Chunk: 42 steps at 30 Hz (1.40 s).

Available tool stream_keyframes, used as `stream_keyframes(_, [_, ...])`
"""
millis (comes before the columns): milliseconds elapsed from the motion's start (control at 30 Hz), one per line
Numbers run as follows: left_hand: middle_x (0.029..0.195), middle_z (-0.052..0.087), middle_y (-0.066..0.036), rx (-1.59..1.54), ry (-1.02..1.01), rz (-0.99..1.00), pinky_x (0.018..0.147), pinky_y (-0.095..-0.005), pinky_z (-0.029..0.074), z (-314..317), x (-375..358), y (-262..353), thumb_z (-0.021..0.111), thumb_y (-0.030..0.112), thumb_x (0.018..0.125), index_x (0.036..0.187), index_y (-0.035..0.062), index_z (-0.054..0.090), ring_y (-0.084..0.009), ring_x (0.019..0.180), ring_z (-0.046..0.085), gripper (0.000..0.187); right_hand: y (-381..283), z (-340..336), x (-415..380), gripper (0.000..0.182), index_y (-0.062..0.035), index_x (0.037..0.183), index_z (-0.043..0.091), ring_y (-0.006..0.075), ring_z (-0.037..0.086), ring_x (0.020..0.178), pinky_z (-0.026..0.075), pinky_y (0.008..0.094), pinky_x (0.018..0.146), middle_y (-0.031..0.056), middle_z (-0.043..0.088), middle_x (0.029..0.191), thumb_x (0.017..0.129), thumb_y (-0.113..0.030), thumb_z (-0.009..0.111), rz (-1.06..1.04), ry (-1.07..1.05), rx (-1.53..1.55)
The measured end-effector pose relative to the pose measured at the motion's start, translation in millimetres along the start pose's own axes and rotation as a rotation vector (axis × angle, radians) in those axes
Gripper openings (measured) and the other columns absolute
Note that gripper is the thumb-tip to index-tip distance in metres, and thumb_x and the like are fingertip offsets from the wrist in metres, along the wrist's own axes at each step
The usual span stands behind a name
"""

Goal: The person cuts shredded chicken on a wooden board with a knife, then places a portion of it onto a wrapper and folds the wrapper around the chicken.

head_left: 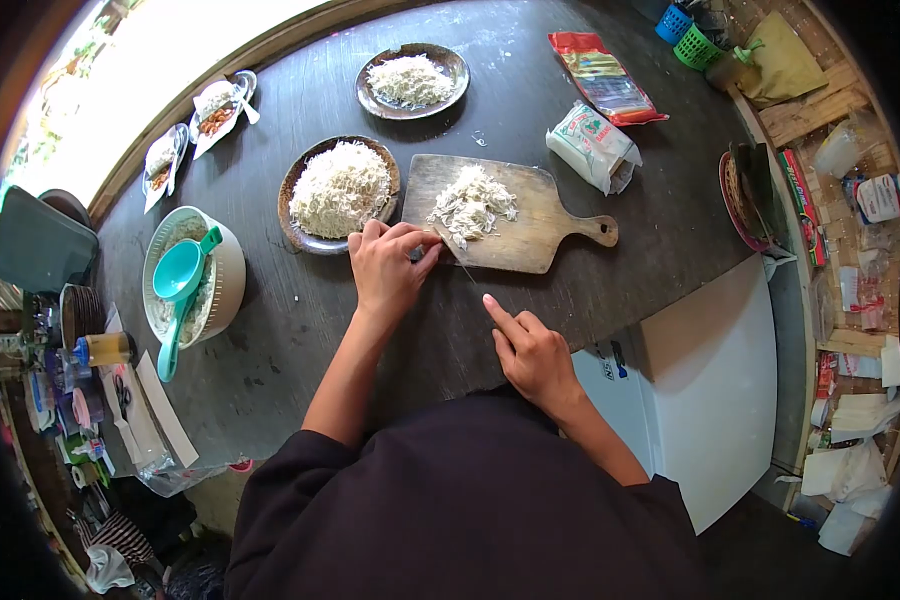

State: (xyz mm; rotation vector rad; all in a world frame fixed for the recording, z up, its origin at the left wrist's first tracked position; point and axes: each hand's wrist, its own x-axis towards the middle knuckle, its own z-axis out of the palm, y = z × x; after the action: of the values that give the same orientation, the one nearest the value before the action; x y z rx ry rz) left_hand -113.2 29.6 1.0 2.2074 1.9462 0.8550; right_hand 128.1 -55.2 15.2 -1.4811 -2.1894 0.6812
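White shreds (338,188) heap a plate (289,226) beside the bent left hand (388,270), hold unclear; the right hand (535,355) curls round a knife (456,251).

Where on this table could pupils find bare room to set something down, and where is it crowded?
Bare table lies between the white tub and left forearm, and right of the handle of the cutting board, below the white packet. It is crowded between the heaped plate and the board, where the left hand sits.
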Motion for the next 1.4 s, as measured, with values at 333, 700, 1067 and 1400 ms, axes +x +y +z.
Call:
stream_keyframes(333, [0.091, 0.077, 0.013, -0.008, 0.043, -0.015, 0.084, -0.0365, 0.036, 5.1, -2.6, -2.7, 0.085, 0.037, 0.084, 0.086, 0.0261, 0.084, -0.0165, 0.089, 0.060, 0.012, 5.6, -6.0, -10.2, 0.052, -0.0191, 0.150, 0.063, 0.0297, 0.065, 0.061, 0.057, 0.0442, 0.059, 0.0094, 0.058, 0.081, 0.099, -0.014, 0.069, -0.006, 0.013, -0.045])
stream_keyframes(700, [0.098, 0.079, 0.011, 0.007, -0.008, -0.028, 0.088, -0.0356, 0.038, 2.4, -2.2, -1.4, 0.084, 0.036, 0.087, 0.091, 0.0245, 0.085, -0.0169, 0.093, 0.061, 0.012, 1.3, -8.9, -8.5, 0.052, -0.0196, 0.151, 0.062, 0.0304, 0.066, 0.060, 0.059, 0.0445, 0.060, 0.0095, 0.058, 0.082, 0.099, -0.015, 0.068, -0.034, 0.003, -0.003])
stream_keyframes(1067, [0.097, 0.079, 0.011, -0.001, -0.001, -0.031, 0.088, -0.0354, 0.038, 0.6, -0.6, -0.1, 0.085, 0.036, 0.085, 0.091, 0.0249, 0.085, -0.0165, 0.092, 0.060, 0.012, 0.6, 2.3, 6.8, 0.054, -0.0205, 0.150, 0.063, 0.0301, 0.065, 0.063, 0.056, 0.0435, 0.061, 0.0088, 0.059, 0.082, 0.097, -0.012, 0.071, -0.011, 0.006, -0.036])
stream_keyframes(1400, [0.094, 0.079, 0.010, 0.008, 0.000, -0.042, 0.087, -0.0356, 0.038, -1.5, -0.7, 3.1, 0.086, 0.036, 0.085, 0.090, 0.0241, 0.086, -0.0168, 0.089, 0.059, 0.013, 10.8, -6.4, -7.4, 0.052, -0.0191, 0.151, 0.062, 0.0291, 0.065, 0.059, 0.059, 0.0434, 0.059, 0.0086, 0.057, 0.081, 0.099, -0.014, 0.068, -0.017, 0.037, -0.059])
